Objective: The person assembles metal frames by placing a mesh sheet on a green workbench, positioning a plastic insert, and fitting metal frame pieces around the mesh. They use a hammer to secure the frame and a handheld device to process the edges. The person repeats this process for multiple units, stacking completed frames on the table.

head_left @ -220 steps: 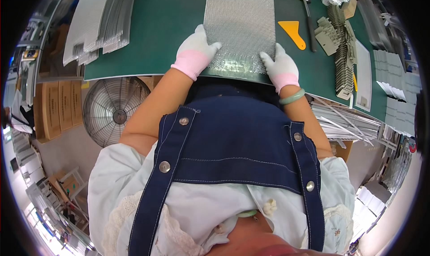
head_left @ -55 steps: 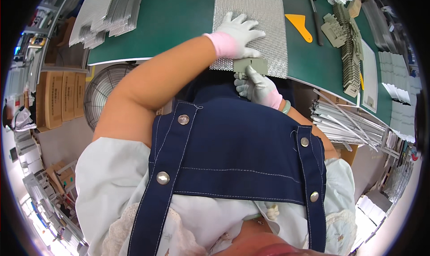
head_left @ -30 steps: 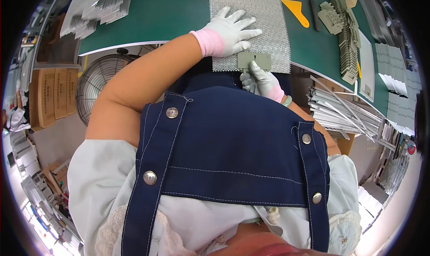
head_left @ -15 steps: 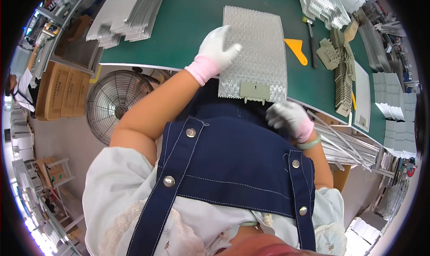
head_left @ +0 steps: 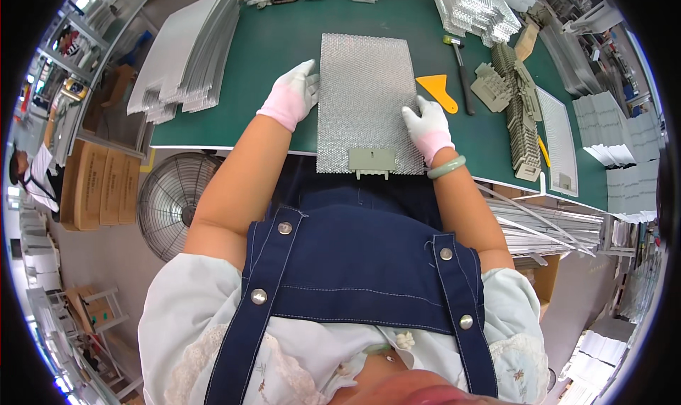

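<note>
A silver expanded-mesh panel [head_left: 365, 96] lies on the green table [head_left: 277, 43] in front of me, its near end at the table edge. On that near end sits a grey-green plastic clip plate [head_left: 372, 160] with small prongs pointing toward me. My left hand [head_left: 294, 93], in a white glove with a pink cuff, is at the panel's left edge with its fingers stretched out. My right hand [head_left: 427, 127], gloved alike, rests at the right edge. Its thumb lies over the mesh and its fingers are spread apart; neither hand visibly grips the panel.
Right of the panel lie a yellow scraper [head_left: 438, 93], a hammer [head_left: 462, 75] and a row of grey-green clip plates [head_left: 516, 114]. Mesh panels are stacked at the back left [head_left: 188, 54] and back right [head_left: 474, 11]. A floor fan [head_left: 174, 203] stands at left; a person [head_left: 39, 174] is farther off.
My left hand has moved off the mesh to its left edge. My right hand has come up from below the table edge to the right side. The panel now lies straighter.
</note>
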`<state>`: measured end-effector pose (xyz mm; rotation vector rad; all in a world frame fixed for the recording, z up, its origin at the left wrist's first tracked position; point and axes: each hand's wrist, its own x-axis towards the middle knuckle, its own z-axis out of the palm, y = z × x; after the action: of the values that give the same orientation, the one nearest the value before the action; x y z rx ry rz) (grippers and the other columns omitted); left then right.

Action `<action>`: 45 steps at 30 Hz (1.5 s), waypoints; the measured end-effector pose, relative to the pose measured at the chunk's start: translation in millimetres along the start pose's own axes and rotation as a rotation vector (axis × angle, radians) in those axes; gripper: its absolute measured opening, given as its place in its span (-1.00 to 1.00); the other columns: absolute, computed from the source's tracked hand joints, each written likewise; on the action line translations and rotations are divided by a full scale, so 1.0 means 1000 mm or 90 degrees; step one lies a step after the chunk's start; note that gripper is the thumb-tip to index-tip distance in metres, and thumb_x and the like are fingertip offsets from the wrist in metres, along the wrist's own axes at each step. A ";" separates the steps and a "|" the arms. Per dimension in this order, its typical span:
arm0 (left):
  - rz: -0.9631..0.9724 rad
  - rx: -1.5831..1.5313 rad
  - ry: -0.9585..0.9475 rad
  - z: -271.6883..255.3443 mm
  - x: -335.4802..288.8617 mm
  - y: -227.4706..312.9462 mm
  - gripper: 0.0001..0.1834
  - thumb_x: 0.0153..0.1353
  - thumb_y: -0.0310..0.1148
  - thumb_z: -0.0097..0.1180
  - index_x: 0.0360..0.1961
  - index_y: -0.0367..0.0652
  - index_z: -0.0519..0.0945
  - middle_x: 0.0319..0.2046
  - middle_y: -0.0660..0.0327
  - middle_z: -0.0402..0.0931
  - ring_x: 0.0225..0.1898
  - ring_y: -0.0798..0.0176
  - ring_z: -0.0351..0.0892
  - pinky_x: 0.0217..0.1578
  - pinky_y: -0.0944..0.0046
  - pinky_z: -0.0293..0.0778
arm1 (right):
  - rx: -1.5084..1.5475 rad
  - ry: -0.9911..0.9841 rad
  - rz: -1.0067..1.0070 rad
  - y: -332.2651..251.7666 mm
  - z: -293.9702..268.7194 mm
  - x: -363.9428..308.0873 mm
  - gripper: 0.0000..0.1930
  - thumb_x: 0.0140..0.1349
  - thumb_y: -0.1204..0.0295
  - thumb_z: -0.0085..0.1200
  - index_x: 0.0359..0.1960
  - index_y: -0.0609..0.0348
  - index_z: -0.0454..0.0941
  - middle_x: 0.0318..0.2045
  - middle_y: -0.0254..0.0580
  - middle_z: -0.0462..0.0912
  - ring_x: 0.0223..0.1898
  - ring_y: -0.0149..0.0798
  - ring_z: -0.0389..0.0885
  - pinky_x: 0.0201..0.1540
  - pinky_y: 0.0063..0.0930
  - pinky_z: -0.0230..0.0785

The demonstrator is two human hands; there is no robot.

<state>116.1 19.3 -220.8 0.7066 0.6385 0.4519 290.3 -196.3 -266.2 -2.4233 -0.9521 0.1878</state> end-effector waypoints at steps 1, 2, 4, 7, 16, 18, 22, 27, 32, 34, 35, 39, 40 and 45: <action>-0.020 0.015 0.061 0.002 0.007 -0.001 -0.33 0.41 -0.15 -0.06 0.43 -0.19 0.08 0.41 -0.15 0.07 0.41 0.00 0.11 0.36 0.10 0.10 | -0.018 0.003 0.004 0.000 -0.001 -0.004 -0.39 0.22 0.09 0.07 0.23 0.23 0.42 0.17 0.23 0.42 0.22 0.11 0.40 0.27 -0.16 0.28; 0.020 0.091 0.029 0.000 0.011 -0.003 -0.31 0.38 -0.11 -0.01 0.40 -0.24 0.13 0.37 -0.16 0.13 0.39 -0.04 0.14 0.34 0.07 0.14 | -0.036 0.004 0.002 -0.002 -0.003 -0.003 -0.40 0.22 0.09 0.07 0.21 0.22 0.43 0.16 0.21 0.43 0.22 0.11 0.41 0.26 -0.15 0.28; 0.080 0.249 -0.051 -0.004 0.018 -0.013 -0.26 0.31 -0.04 0.08 0.35 -0.33 0.23 0.31 -0.19 0.24 0.36 -0.13 0.20 0.31 0.01 0.20 | -0.074 0.005 0.023 -0.003 -0.011 -0.007 -0.41 0.22 0.08 0.08 0.19 0.21 0.45 0.14 0.19 0.45 0.20 0.10 0.42 0.24 -0.13 0.30; 0.466 1.125 0.139 -0.006 0.034 -0.030 -0.14 0.18 0.15 0.13 0.32 -0.28 0.29 0.29 -0.17 0.26 0.29 -0.22 0.25 0.28 -0.02 0.24 | -0.055 0.111 -0.044 -0.009 -0.018 -0.019 -0.50 0.18 0.13 0.15 0.07 0.19 0.50 0.01 0.09 0.53 0.08 0.09 0.50 0.15 -0.10 0.36; 0.580 1.446 -0.114 0.006 0.055 -0.068 -0.23 0.29 0.13 -0.07 0.37 -0.16 0.23 0.35 -0.07 0.21 0.37 -0.18 0.13 0.34 -0.22 0.01 | -0.086 0.170 -0.143 0.147 -0.031 -0.172 -0.88 0.16 0.37 0.12 -0.35 0.12 0.60 -0.46 -0.11 0.57 -0.38 0.02 0.59 -0.31 -0.12 0.45; 0.508 1.516 -0.112 0.026 0.047 -0.057 -0.23 0.26 0.10 -0.01 0.37 -0.16 0.24 0.34 -0.10 0.22 0.35 -0.21 0.14 0.32 -0.21 0.03 | -0.210 0.172 -0.001 0.172 -0.040 -0.170 -0.88 0.15 0.36 0.14 -0.35 0.11 0.63 -0.45 -0.12 0.60 -0.35 0.00 0.63 -0.30 -0.13 0.48; 0.762 1.394 -0.072 0.054 0.012 -0.041 -0.26 0.19 -0.01 0.11 0.33 -0.17 0.30 0.31 -0.13 0.24 0.32 -0.29 0.16 0.30 -0.23 0.03 | -0.418 -0.199 0.386 0.201 -0.079 -0.103 -0.81 0.18 0.36 0.11 -0.23 0.02 0.73 -0.23 -0.12 0.73 -0.15 -0.09 0.72 -0.17 -0.25 0.56; 0.898 1.313 -0.191 0.082 -0.051 -0.046 -0.31 0.10 -0.18 0.18 0.26 -0.19 0.36 0.28 -0.11 0.27 0.29 -0.33 0.18 0.30 -0.25 0.02 | -0.424 -0.157 0.325 0.304 -0.051 -0.082 -0.78 0.16 0.40 0.12 -0.17 0.00 0.72 -0.04 -0.10 0.68 -0.02 -0.10 0.67 -0.09 -0.22 0.55; 0.921 1.158 -0.427 0.090 -0.080 -0.058 -0.40 0.00 -0.35 0.22 0.14 -0.22 0.44 0.12 -0.06 0.42 0.19 -0.28 0.31 0.22 -0.20 0.17 | -0.442 -0.141 0.029 0.191 -0.117 -0.148 -0.88 0.11 0.40 0.06 -0.43 0.02 0.67 -0.44 -0.22 0.71 -0.31 -0.12 0.73 -0.33 -0.22 0.54; 0.792 1.066 -0.654 0.110 -0.080 -0.074 -0.45 -0.02 -0.41 0.24 0.07 -0.23 0.48 -0.02 -0.01 0.51 0.04 -0.20 0.44 0.10 -0.13 0.32 | -0.368 0.037 -0.070 0.146 -0.133 -0.181 -0.92 0.04 0.36 0.10 -0.51 0.02 0.61 -0.51 -0.20 0.66 -0.42 -0.15 0.71 -0.46 -0.23 0.50; 0.763 1.006 -0.727 0.115 -0.078 -0.091 -0.43 -0.03 -0.40 0.27 0.08 -0.26 0.47 -0.02 -0.02 0.51 0.01 -0.16 0.48 0.07 -0.08 0.37 | -0.357 0.023 -0.083 0.113 -0.146 -0.187 -0.92 0.02 0.35 0.10 -0.51 0.03 0.58 -0.54 -0.20 0.65 -0.45 -0.17 0.70 -0.51 -0.24 0.48; 0.178 0.614 -0.948 0.143 -0.088 -0.153 0.22 0.00 0.18 0.36 0.45 -0.32 -0.04 0.42 -0.14 0.02 0.46 -0.07 0.01 0.42 0.04 -0.05 | -0.184 0.170 -0.331 0.034 -0.150 -0.194 -0.82 0.02 0.36 0.09 -0.31 0.06 0.58 -0.65 -0.29 0.53 -0.63 -0.18 0.56 -0.64 -0.27 0.36; -0.017 0.384 -0.861 0.156 -0.108 -0.163 0.15 0.08 0.25 0.25 0.45 -0.31 0.02 0.44 -0.13 0.00 0.47 -0.03 -0.01 0.43 0.06 -0.10 | -0.119 0.258 -0.420 0.030 -0.142 -0.192 -0.76 0.01 0.37 0.10 -0.25 0.10 0.58 -0.66 -0.29 0.50 -0.62 -0.18 0.56 -0.62 -0.29 0.37; 0.033 0.240 -0.680 0.154 -0.115 -0.096 -0.08 0.20 0.45 -0.17 0.17 -0.22 0.49 0.17 -0.16 0.39 0.36 -0.09 0.23 0.37 -0.05 0.03 | 0.289 0.331 -0.142 0.070 -0.126 -0.227 -0.62 0.15 0.23 0.14 -0.05 0.14 0.52 -0.40 -0.18 0.59 -0.38 -0.18 0.60 -0.29 -0.31 0.48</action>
<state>152.6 -182.4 -155.2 1.1831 -0.3195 -0.0467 202.8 -444.1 -208.7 -1.8023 -0.8192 -0.2687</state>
